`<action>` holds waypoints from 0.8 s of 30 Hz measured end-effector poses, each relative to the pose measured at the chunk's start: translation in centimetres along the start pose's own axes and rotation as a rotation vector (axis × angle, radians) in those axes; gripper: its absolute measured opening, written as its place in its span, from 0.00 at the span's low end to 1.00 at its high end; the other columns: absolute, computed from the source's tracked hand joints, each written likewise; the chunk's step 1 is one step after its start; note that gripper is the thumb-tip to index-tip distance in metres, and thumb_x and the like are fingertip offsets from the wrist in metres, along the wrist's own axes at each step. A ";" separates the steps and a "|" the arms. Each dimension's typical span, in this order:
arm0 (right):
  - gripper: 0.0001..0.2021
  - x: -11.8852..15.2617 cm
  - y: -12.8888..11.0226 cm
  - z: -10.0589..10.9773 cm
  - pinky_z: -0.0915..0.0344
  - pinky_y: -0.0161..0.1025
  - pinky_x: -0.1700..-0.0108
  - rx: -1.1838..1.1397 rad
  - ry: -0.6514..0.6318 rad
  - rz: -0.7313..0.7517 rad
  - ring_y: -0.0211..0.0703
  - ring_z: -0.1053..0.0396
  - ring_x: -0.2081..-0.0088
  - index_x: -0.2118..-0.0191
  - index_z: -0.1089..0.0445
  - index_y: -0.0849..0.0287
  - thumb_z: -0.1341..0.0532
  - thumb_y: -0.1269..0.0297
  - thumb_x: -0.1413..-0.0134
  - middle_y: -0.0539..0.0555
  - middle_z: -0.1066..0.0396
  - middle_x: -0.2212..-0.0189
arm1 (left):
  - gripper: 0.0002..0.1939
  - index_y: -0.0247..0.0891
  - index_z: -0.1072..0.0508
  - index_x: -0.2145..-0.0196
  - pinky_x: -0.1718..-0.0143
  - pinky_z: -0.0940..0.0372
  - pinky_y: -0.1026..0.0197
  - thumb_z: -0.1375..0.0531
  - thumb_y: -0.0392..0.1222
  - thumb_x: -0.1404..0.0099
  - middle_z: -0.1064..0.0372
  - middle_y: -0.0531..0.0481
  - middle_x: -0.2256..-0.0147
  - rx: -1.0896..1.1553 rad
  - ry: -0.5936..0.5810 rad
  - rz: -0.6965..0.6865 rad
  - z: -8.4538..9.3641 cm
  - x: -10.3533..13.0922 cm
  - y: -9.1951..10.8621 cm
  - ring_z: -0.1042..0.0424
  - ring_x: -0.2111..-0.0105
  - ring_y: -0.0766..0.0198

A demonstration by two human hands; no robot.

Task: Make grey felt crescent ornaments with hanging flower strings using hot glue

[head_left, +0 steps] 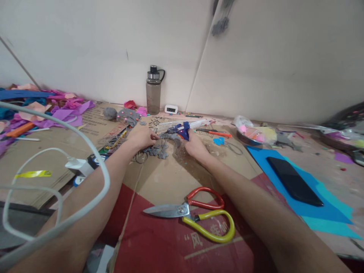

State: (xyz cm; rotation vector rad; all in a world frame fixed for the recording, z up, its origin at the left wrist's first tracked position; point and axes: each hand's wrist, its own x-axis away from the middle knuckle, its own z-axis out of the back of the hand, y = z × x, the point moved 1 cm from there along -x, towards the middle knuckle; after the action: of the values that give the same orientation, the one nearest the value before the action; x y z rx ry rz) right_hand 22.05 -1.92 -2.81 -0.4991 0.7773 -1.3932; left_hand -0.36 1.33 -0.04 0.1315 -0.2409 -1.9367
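Observation:
My right hand [195, 145] is wrapped round a blue glue gun [184, 130], whose body points left. My left hand [143, 137] has its fingers pressed together at the edge of some small grey pieces; what they hold is too small to make out. A curved grey piece [174, 138] lies between the two hands, beside the glue gun. Grey flower-like pieces [162, 152] lie just below it on the cardboard [170, 182]. Nearer to me, scissors [182, 210] with one red and one yellow handle rest partly spread.
A bottle [153, 93] and a small white timer [171, 109] stand by the wall. White cables [106, 178] loop over my left forearm. A black phone [294, 181] lies on blue sheets at right. An orange-handled tool [220, 134] and coloured scraps [61, 113] lie around.

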 end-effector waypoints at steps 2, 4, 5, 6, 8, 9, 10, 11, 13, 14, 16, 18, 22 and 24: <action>0.19 -0.1 0.2 0.2 0.38 0.50 0.49 -0.006 0.041 -0.015 0.54 0.32 0.54 0.50 0.38 0.58 0.44 0.65 0.49 0.61 0.30 0.56 | 0.21 0.43 0.22 0.55 0.68 0.38 0.66 0.42 0.39 0.48 0.22 0.50 0.64 -0.002 0.001 0.001 -0.1 -0.1 -0.2 0.28 0.68 0.63; 0.19 -0.3 0.3 0.4 0.39 0.51 0.49 -0.015 0.079 -0.033 0.55 0.32 0.53 0.50 0.38 0.58 0.44 0.66 0.50 0.61 0.30 0.56 | 0.21 0.43 0.22 0.55 0.69 0.38 0.66 0.42 0.39 0.48 0.22 0.49 0.63 0.006 0.001 -0.001 -0.2 -0.2 -0.3 0.28 0.69 0.63; 0.19 -0.4 0.5 0.5 0.39 0.51 0.49 -0.020 0.093 -0.041 0.55 0.33 0.53 0.50 0.38 0.58 0.44 0.67 0.50 0.61 0.30 0.56 | 0.21 0.43 0.22 0.55 0.68 0.38 0.66 0.42 0.39 0.48 0.22 0.49 0.63 0.010 0.001 -0.002 -0.2 -0.2 -0.3 0.28 0.68 0.63; 0.19 -0.5 0.6 0.6 0.39 0.51 0.48 -0.025 0.105 -0.050 0.55 0.33 0.52 0.50 0.39 0.59 0.44 0.67 0.50 0.62 0.30 0.56 | 0.21 0.42 0.22 0.55 0.68 0.37 0.66 0.42 0.38 0.48 0.22 0.49 0.63 0.011 0.003 -0.004 -0.2 -0.2 -0.2 0.28 0.68 0.63; 0.19 -0.8 0.9 0.8 0.39 0.51 0.49 -0.043 0.130 -0.079 0.55 0.32 0.54 0.51 0.39 0.59 0.43 0.66 0.51 0.62 0.30 0.57 | 0.21 0.40 0.22 0.55 0.67 0.37 0.65 0.42 0.37 0.47 0.22 0.48 0.64 0.007 0.010 -0.015 -0.1 -0.1 -0.1 0.28 0.68 0.62; 0.19 -0.9 1.0 0.8 0.38 0.50 0.50 -0.058 0.146 -0.096 0.55 0.32 0.54 0.51 0.38 0.59 0.43 0.65 0.51 0.61 0.30 0.57 | 0.21 0.40 0.22 0.55 0.66 0.37 0.65 0.42 0.37 0.47 0.22 0.48 0.64 0.004 0.012 -0.021 -0.1 -0.1 0.0 0.28 0.67 0.62; 0.19 -1.0 1.2 0.7 0.38 0.50 0.50 -0.076 0.165 -0.112 0.54 0.32 0.55 0.51 0.38 0.59 0.43 0.65 0.51 0.61 0.30 0.58 | 0.21 0.39 0.22 0.55 0.65 0.37 0.65 0.43 0.37 0.47 0.22 0.48 0.65 0.001 0.011 -0.027 -0.1 0.0 0.0 0.28 0.67 0.62; 0.19 -1.0 1.3 0.7 0.37 0.50 0.51 -0.098 0.178 -0.121 0.53 0.32 0.56 0.51 0.38 0.59 0.43 0.64 0.51 0.61 0.30 0.58 | 0.21 0.39 0.22 0.55 0.65 0.36 0.65 0.43 0.36 0.47 0.22 0.48 0.65 -0.001 0.009 -0.031 0.0 0.0 0.1 0.28 0.68 0.62; 0.20 -0.9 1.3 0.5 0.37 0.49 0.51 -0.135 0.170 -0.096 0.52 0.32 0.56 0.50 0.39 0.58 0.43 0.63 0.51 0.60 0.30 0.57 | 0.21 0.39 0.22 0.54 0.64 0.36 0.65 0.42 0.36 0.47 0.22 0.48 0.65 -0.003 0.004 -0.032 0.0 0.0 0.2 0.28 0.68 0.62; 0.20 -0.9 1.2 0.4 0.37 0.48 0.51 -0.143 0.147 -0.066 0.51 0.32 0.56 0.50 0.39 0.58 0.43 0.63 0.51 0.59 0.30 0.57 | 0.21 0.39 0.22 0.54 0.65 0.36 0.65 0.42 0.36 0.47 0.22 0.47 0.65 -0.004 0.004 -0.031 0.0 0.0 0.2 0.28 0.68 0.62; 0.21 -0.7 0.9 0.1 0.38 0.48 0.50 -0.131 0.082 -0.002 0.50 0.32 0.55 0.49 0.39 0.59 0.42 0.62 0.51 0.59 0.30 0.56 | 0.21 0.39 0.22 0.54 0.66 0.37 0.65 0.42 0.36 0.47 0.23 0.47 0.64 -0.007 0.007 -0.027 0.0 0.0 0.2 0.28 0.68 0.62; 0.21 -0.4 0.7 -0.2 0.38 0.48 0.50 -0.090 0.027 0.034 0.51 0.33 0.55 0.49 0.38 0.59 0.42 0.63 0.51 0.59 0.30 0.56 | 0.21 0.39 0.22 0.54 0.67 0.37 0.65 0.42 0.37 0.47 0.23 0.47 0.64 -0.008 0.009 -0.026 0.0 0.1 0.2 0.28 0.68 0.62; 0.21 -0.2 0.5 -0.7 0.39 0.49 0.49 -0.037 -0.018 0.065 0.52 0.33 0.54 0.48 0.38 0.58 0.43 0.64 0.50 0.60 0.30 0.55 | 0.21 0.40 0.22 0.54 0.69 0.39 0.66 0.43 0.38 0.47 0.23 0.48 0.66 -0.030 0.012 -0.015 0.1 0.1 0.2 0.29 0.69 0.62; 0.21 -0.2 0.6 -0.8 0.40 0.49 0.48 -0.052 -0.026 0.100 0.52 0.33 0.53 0.48 0.38 0.57 0.43 0.64 0.50 0.59 0.30 0.54 | 0.21 0.41 0.22 0.54 0.69 0.39 0.66 0.43 0.38 0.47 0.23 0.49 0.67 -0.044 0.018 -0.014 0.1 0.0 0.2 0.29 0.70 0.63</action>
State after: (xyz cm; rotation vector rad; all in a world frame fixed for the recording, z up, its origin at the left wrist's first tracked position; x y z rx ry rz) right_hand 21.84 -1.58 -3.75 -0.5113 0.8082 -1.2748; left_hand -0.19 1.22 0.10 0.1216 -0.1865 -1.9523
